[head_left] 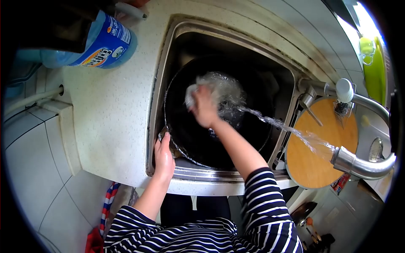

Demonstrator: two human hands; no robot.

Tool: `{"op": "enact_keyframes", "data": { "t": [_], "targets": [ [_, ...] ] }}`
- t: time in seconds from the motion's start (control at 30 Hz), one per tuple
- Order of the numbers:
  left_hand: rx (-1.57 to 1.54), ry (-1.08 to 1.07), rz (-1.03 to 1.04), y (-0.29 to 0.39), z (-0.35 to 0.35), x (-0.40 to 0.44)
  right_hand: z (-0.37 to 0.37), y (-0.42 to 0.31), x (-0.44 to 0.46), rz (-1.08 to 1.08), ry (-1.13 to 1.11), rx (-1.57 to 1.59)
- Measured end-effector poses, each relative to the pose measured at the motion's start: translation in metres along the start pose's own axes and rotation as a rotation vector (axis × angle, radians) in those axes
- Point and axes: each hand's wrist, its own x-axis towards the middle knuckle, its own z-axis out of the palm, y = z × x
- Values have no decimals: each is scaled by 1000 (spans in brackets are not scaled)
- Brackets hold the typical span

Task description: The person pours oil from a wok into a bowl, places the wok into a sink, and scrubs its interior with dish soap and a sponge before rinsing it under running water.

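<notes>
A large black wok (198, 145) lies in the metal sink (232, 173), its rim reaching close to the sink's left wall. My left hand (163, 158) grips the wok at the left of its rim; part of the fingers is hidden behind the edge. Inside the wok, my right hand (204, 107) presses a whitish cloth (191, 96) against the bottom, its fingers closed over it and slightly blurred. Water from the faucet (356, 163) streams in from the right and splashes beside this hand.
A blue-labelled detergent bottle (112, 42) stands on the pale counter (109, 109) at upper left. Right of the sink are a round wooden board (314, 164), a white-capped jar (344, 95) and a green board (373, 76). Utensils (312, 227) show at lower right.
</notes>
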Motion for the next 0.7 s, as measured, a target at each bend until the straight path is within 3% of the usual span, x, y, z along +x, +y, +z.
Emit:
{"op": "enact_keyframes", "data": {
  "t": [0.03, 0.1, 0.2, 0.27, 0.33, 0.43, 0.47, 0.57, 0.63, 0.7],
  "targets": [
    [13, 25, 3, 2, 2, -2, -15, 13, 9, 180, -14, 99],
    [8, 19, 30, -1, 0, -1, -25, 47, -4, 28, 169, -72],
    [18, -29, 48, -1, -1, 1, -41, 49, -61, 181, -241, -154],
    [30, -27, 85, -7, -5, 3, -36, 29, -87, 149, -457, -85],
    [31, -13, 63, -9, -9, 4, -38, -12, -86, -12, -538, 114],
    [24, -14, 37, -7, -7, 4, -11, -44, -22, -218, -95, 516],
    [20, -15, 28, -5, -6, 3, -3, -40, 10, -249, 150, 419],
    [25, 19, 16, -1, -1, -1, -27, -5, 69, 54, 545, 45],
    [34, 19, 29, -2, -4, 0, -35, 19, 50, 223, 515, -8],
    [34, 11, 35, -3, -1, 0, -23, 38, 7, 264, 269, -123]
  ]
}}
